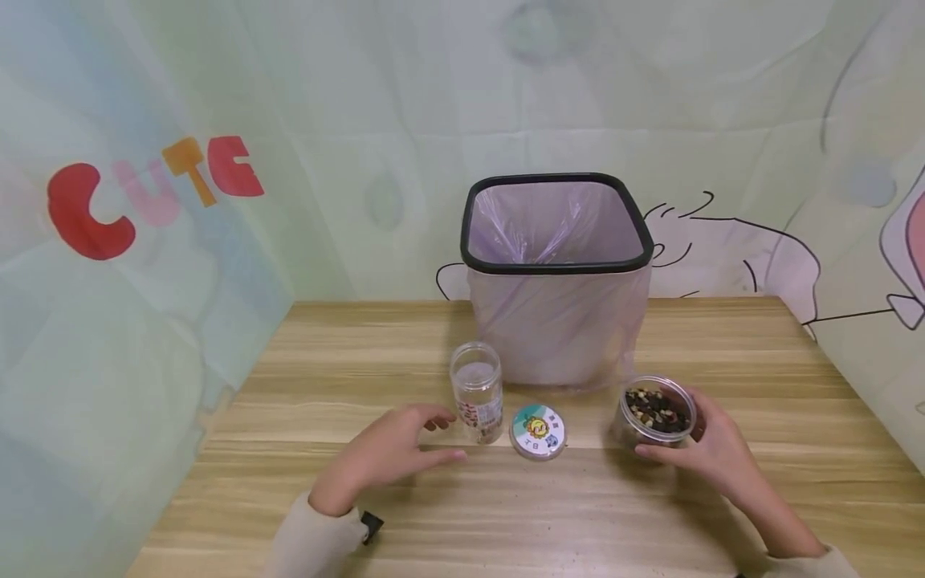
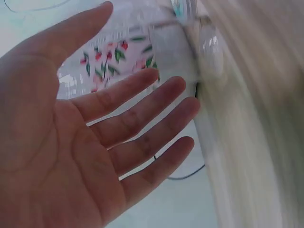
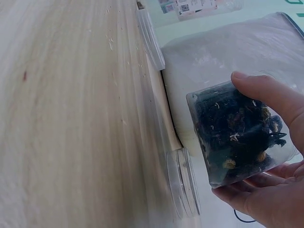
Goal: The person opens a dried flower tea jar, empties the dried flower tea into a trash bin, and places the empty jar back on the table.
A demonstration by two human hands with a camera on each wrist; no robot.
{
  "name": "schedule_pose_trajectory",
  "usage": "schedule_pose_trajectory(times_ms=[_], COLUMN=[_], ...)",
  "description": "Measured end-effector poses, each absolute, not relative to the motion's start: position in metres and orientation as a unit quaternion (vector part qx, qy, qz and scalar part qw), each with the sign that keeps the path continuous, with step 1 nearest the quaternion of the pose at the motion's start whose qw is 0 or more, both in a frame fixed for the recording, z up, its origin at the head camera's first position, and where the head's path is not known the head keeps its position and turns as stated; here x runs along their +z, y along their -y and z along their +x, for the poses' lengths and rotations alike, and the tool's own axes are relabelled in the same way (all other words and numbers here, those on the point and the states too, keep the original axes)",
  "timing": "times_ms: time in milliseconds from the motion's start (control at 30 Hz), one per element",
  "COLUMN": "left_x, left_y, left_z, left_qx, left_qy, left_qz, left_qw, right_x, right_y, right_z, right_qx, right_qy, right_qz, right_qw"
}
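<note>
Grips a short, round, clear plastic jar [image 1: 656,411] filled with dark pieces and paler bits in the right hand [image 1: 725,449], with thumb along the near side. Holds it rim up, slightly tilted, with base apart from the wood-grain desk [image 1: 506,522] in the right wrist view. Holds the left hand [image 1: 393,449] relaxed, with fingers loosely extended and spread, just beside a tall, clear, cylindrical plastic jar [image 1: 480,401] printed with red and green sprigs, upright on the desk. Cannot confirm contact with that jar. Shows between both jars a round green-and-white lid [image 1: 538,432] with a yellow flower face, printed side up. Shows behind these a large, pale, square-mouthed bin [image 1: 556,333] with a black rim and a translucent lilac plastic liner [image 1: 574,229]. Records in the right wrist view a shallow, clear, round piece [image 3: 183,185] near the short jar; cannot determine its function. Records also beige sleeves [image 1: 311,536] on both arms, and a pale green-blue printed backdrop [image 1: 361,96] bearing red, pink and orange "CUTE" lettering [image 1: 186,154]
</note>
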State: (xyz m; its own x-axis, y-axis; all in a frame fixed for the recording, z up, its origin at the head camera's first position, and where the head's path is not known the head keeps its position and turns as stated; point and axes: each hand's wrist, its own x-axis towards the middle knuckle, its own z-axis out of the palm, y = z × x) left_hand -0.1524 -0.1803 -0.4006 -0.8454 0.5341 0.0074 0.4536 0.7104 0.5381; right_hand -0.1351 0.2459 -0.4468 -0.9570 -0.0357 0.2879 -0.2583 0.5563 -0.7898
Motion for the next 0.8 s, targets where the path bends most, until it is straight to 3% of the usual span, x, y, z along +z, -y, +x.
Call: schedule_pose_trajectory(times_ms=[433,800], left_x=[-0.374,-0.349], left_y=[0.209,0.203], left_z=[-0.184,-0.206], left_qx=[0.345,0.432], left_qy=[-0.918,-0.880], left_qz=[0.194,0.189], left_qw=[0.032,-0.052], right_x=[-0.445,-0.440], right_y=[-0.251,-0.258], right_z=[-0.133,-0.133], right_qx=[0.465,0.474], right_qy=[0.873,0.869], right_qz=[0.076,0.072], right_qw=[0.123,0.126])
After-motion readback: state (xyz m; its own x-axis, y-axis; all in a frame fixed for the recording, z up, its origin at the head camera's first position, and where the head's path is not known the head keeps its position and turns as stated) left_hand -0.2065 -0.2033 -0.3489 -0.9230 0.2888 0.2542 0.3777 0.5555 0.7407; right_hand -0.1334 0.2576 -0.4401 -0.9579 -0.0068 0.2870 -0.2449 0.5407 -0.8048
